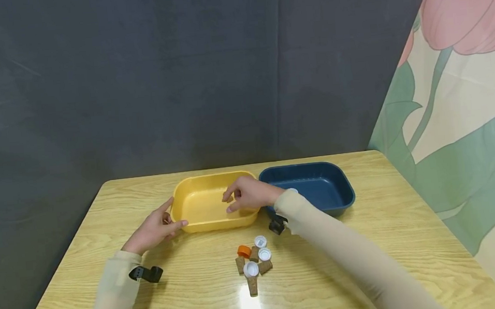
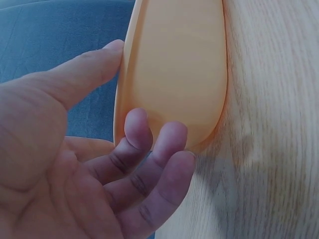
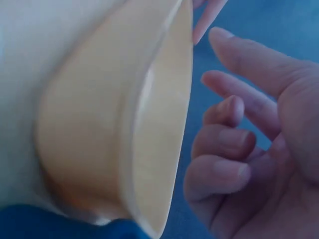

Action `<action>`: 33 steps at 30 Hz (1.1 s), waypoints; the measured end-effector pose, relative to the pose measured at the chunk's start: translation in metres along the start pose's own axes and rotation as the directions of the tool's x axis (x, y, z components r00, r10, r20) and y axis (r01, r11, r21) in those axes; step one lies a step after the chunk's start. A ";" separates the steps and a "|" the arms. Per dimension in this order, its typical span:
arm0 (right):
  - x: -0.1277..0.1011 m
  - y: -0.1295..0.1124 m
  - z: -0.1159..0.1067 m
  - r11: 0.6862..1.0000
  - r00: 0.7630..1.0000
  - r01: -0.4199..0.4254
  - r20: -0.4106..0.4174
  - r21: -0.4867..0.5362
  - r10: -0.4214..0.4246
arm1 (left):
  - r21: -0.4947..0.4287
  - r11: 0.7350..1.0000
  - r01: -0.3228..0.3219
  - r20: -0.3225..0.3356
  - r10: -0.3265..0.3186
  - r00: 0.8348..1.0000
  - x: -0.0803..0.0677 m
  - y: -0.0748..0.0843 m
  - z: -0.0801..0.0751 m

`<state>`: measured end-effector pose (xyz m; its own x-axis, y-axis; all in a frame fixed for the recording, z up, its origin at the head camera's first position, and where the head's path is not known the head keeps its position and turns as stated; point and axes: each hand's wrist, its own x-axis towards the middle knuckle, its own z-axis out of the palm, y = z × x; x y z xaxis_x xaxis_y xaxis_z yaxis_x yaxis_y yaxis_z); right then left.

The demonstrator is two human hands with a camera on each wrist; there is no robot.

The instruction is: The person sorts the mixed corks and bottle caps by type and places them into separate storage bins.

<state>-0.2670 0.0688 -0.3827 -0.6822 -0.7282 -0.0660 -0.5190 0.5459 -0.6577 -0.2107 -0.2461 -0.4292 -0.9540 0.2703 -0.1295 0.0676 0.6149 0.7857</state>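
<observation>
Head view: blue tray beside yellow tray; caps, corks near; both hands empty, fingers loose.

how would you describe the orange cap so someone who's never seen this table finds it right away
Start at the wooden table and find the yellow tub. In front of it lies a small cluster of corks and white bottle caps. The orange cap sits at that cluster's left side, the only orange piece among white caps and brown corks.

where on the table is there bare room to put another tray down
Bare wood lies on the table right of the blue tray, and left of the left hand. It is crowded in front of the yellow tray, where caps and corks cluster.
</observation>
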 end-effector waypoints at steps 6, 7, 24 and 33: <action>-0.050 0.002 0.014 0.989 0.995 0.092 -0.035 0.118 -0.088 | -0.003 1.000 0.005 0.001 -0.005 1.000 0.002 -0.002 -0.001; -0.057 0.004 0.017 0.986 0.995 0.100 -0.042 0.133 -0.095 | -0.006 1.000 0.009 -0.004 -0.009 1.000 0.002 -0.002 -0.001; -0.123 0.045 0.073 0.949 1.000 0.011 0.021 0.315 -0.018 | -0.003 1.000 0.005 -0.004 -0.005 1.000 0.001 0.002 -0.004; -0.125 0.052 0.084 0.963 0.999 0.049 -0.017 0.263 -0.047 | -0.022 1.000 -0.008 -0.004 0.008 1.000 0.001 0.000 0.001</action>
<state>-0.1655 0.1532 -0.4719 -0.6659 -0.7457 -0.0227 -0.3982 0.3809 -0.8345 -0.2109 -0.2449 -0.4297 -0.9546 0.2723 -0.1210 0.0686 0.5960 0.8000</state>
